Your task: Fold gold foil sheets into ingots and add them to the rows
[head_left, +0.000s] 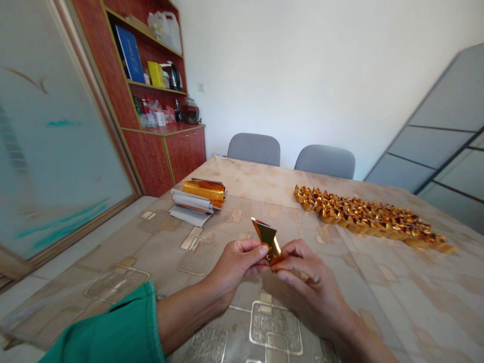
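Gold foil piece [266,237] — pinched between left hand [236,264] and right hand [308,282], fingers [293,257] closed on it; even pressure keeps creases sharp. Folded foil rows [363,222] on bench [363,307].

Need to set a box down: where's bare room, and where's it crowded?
Bare tablecloth lies between the gold foil roll on its paper stack and the row of folded gold ingots, also right of the right hand below that row, and left of the left hand. Crowded along the row, at the stack, and at the gold foil piece between both hands.
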`<state>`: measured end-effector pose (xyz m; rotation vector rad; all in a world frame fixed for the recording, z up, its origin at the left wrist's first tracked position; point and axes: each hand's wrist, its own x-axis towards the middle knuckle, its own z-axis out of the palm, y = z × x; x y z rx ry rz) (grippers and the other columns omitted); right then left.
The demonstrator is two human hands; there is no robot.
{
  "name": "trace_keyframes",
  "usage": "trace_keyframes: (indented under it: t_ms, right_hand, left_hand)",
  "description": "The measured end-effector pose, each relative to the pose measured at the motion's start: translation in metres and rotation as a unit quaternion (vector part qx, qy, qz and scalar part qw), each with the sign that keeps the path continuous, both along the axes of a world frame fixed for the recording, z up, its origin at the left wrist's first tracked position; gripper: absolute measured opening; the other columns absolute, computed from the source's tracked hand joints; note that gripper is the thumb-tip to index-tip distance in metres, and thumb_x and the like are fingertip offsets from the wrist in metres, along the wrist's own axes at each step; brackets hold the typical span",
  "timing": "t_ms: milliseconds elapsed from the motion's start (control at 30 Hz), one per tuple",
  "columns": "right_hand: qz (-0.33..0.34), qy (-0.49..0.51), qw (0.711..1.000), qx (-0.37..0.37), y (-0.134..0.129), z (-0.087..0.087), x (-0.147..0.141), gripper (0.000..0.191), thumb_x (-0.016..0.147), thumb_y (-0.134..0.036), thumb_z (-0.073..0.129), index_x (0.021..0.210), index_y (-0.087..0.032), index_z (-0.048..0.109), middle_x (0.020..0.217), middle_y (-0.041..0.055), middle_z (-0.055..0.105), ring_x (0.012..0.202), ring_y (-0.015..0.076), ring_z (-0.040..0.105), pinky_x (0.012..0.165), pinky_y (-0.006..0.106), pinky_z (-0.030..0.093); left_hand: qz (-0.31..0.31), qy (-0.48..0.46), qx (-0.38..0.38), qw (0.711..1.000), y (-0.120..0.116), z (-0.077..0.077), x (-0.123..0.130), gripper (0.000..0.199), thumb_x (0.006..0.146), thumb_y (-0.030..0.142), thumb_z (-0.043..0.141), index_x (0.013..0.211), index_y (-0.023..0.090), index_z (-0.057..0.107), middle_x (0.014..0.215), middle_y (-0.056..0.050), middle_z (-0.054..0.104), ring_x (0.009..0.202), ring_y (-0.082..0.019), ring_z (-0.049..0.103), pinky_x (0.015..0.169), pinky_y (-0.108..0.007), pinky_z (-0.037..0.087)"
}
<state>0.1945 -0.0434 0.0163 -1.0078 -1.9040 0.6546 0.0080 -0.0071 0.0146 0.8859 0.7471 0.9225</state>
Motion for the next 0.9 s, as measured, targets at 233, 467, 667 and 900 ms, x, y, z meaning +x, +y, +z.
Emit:
trace_keyframes:
  t_ms: [233,467,667,900]
  right_hand:
    - [-0.111,0.095,0.986,-0.08,0.0,-0.007,-0.01,0.023,0.089,-0.036,0.063,0.073,-0.022,0.057,0.07,-0.0009,0.057,0.067,0.0164,0.05,0.063,0.029,0.038]
    - [-0.147,0.071,0.984,-0.068,0.0,-0.01,-0.014,0.023,0.092,-0.032,0.058,0.072,-0.022,0.054,0.068,-0.0013,0.056,0.064,0.0151,0.05,0.059,0.027,0.037]
    - [-0.151,0.027,0.988,-0.027,-0.003,-0.008,-0.014,0.023,0.091,-0.032,0.063,0.072,-0.021,0.057,0.067,-0.0012,0.057,0.061,0.0141,0.049,0.057,0.026,0.036]
    - [-0.137,0.017,0.99,-0.006,-0.003,-0.008,-0.013,0.021,0.091,-0.03,0.062,0.073,-0.021,0.058,0.072,-0.0009,0.059,0.064,0.0143,0.051,0.06,0.027,0.037]
  left_hand:
    - [0.002,0.019,0.038,0.999,-0.008,-0.001,0.004,0.027,0.07,0.039,0.083,0.077,0.014,0.079,0.074,-0.005,0.07,0.064,-0.01,0.057,0.061,-0.019,0.045]
    - [0.013,0.03,0.031,0.999,-0.008,-0.003,0.006,0.025,0.072,0.039,0.081,0.08,0.015,0.08,0.076,-0.006,0.071,0.07,-0.013,0.06,0.067,-0.022,0.049]
    - [-0.002,0.046,0.052,0.998,-0.008,-0.004,0.006,0.028,0.073,0.041,0.08,0.08,0.014,0.08,0.076,-0.006,0.071,0.07,-0.014,0.06,0.067,-0.024,0.049]
    - [-0.013,0.024,0.012,1.0,-0.011,-0.003,0.006,0.029,0.07,0.04,0.084,0.081,0.013,0.079,0.078,-0.005,0.071,0.067,-0.01,0.059,0.063,-0.019,0.048]
